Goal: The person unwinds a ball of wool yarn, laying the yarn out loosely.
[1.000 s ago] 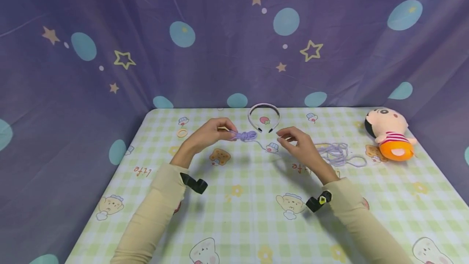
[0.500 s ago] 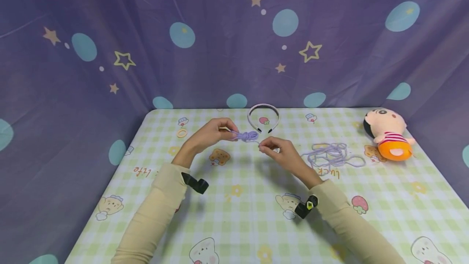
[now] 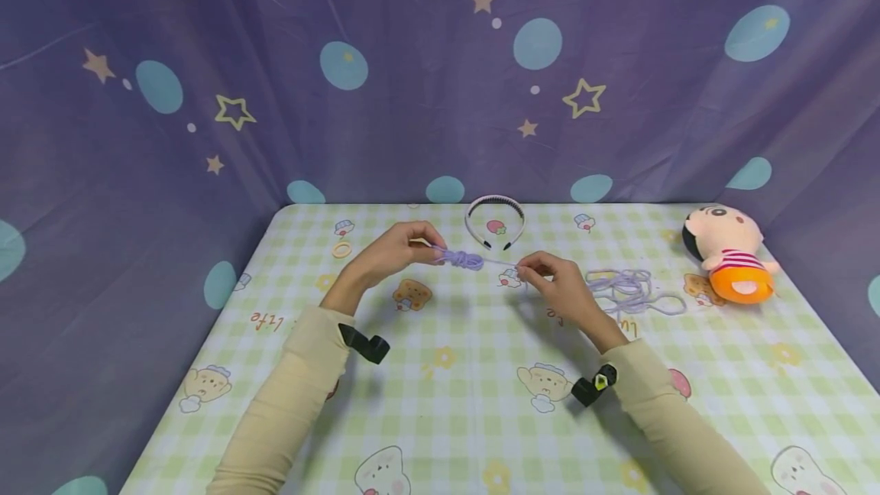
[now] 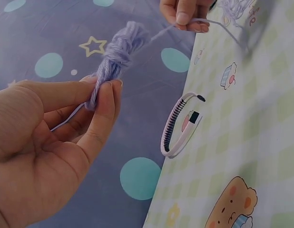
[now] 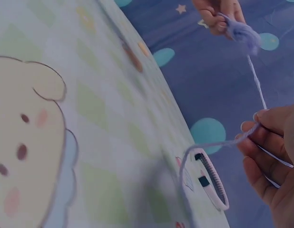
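Observation:
Above the table, my left hand (image 3: 399, 252) pinches one end of a small wound bundle of lilac yarn (image 4: 123, 50) between thumb and fingers. A single strand (image 5: 255, 80) runs taut from the bundle's other end to my right hand (image 3: 558, 285), whose thumb and fingertips pinch it. Past the right fingertips, the yarn hangs slack toward the table in the right wrist view. A loose tangle of the same yarn (image 3: 629, 290) lies on the table to the right of my right hand.
Beyond the hands lies a white headband (image 3: 496, 198) with dark teeth. A pale yellow ring (image 3: 341, 250) rests at the left. At the far right lies a plush doll (image 3: 734, 254) with an orange bottom. A purple curtain (image 3: 426, 98) hangs behind the checked tabletop (image 3: 440, 411).
My right hand came in toward the bundle, took hold of the strand close to it, then drew back to the right, pulling the strand straight. My left hand has hardly moved.

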The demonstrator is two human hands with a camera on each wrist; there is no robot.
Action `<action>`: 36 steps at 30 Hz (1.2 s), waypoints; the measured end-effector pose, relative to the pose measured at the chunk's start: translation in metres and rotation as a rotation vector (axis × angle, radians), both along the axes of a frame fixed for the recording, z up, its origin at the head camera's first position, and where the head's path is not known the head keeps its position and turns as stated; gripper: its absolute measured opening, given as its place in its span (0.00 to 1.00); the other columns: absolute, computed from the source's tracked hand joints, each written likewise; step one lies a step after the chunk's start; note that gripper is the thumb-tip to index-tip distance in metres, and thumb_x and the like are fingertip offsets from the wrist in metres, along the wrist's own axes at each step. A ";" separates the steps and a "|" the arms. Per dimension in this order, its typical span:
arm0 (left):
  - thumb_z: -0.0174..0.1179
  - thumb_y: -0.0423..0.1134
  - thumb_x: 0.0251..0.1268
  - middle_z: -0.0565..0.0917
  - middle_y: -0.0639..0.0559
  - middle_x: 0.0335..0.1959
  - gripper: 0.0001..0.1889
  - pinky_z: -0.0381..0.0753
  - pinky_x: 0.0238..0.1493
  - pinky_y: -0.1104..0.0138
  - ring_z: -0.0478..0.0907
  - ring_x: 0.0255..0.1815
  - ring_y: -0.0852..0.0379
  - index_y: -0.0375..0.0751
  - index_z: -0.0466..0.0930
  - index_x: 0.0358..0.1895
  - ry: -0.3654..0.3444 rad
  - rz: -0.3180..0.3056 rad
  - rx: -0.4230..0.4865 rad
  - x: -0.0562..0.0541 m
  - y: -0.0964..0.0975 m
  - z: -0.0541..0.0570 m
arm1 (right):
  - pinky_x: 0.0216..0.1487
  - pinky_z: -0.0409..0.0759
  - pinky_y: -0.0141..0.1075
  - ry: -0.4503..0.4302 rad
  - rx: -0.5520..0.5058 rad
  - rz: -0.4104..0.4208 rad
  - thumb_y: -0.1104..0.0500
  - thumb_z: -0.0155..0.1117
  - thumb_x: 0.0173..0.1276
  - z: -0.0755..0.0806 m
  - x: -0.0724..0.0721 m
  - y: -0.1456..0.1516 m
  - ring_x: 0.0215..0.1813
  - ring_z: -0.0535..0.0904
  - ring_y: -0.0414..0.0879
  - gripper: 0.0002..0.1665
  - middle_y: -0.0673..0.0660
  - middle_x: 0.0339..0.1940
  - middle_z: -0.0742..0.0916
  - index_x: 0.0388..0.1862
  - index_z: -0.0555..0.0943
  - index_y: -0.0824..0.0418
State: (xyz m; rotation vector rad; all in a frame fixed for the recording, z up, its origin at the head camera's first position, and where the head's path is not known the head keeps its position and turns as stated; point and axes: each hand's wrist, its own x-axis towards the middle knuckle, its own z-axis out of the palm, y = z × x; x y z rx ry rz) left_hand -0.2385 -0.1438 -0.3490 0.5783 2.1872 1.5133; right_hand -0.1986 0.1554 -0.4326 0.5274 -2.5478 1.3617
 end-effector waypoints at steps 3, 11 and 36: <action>0.57 0.33 0.68 0.78 0.44 0.45 0.05 0.79 0.57 0.55 0.81 0.46 0.49 0.36 0.77 0.42 -0.003 -0.002 0.005 0.001 0.000 0.000 | 0.42 0.80 0.37 0.017 -0.011 -0.015 0.55 0.61 0.69 0.003 -0.001 0.006 0.39 0.84 0.44 0.08 0.51 0.36 0.88 0.42 0.83 0.56; 0.57 0.34 0.68 0.77 0.45 0.46 0.05 0.80 0.55 0.59 0.81 0.47 0.50 0.36 0.77 0.43 0.006 -0.006 -0.005 0.001 0.000 0.000 | 0.42 0.76 0.22 0.087 -0.079 -0.062 0.57 0.63 0.68 0.011 -0.004 0.021 0.37 0.84 0.46 0.08 0.54 0.33 0.89 0.40 0.84 0.59; 0.57 0.32 0.68 0.77 0.44 0.46 0.04 0.80 0.54 0.59 0.82 0.46 0.50 0.36 0.77 0.42 -0.005 0.020 -0.010 -0.002 -0.006 -0.002 | 0.34 0.74 0.21 0.050 -0.066 -0.303 0.49 0.59 0.71 0.013 0.002 0.086 0.35 0.79 0.30 0.14 0.54 0.34 0.87 0.43 0.83 0.57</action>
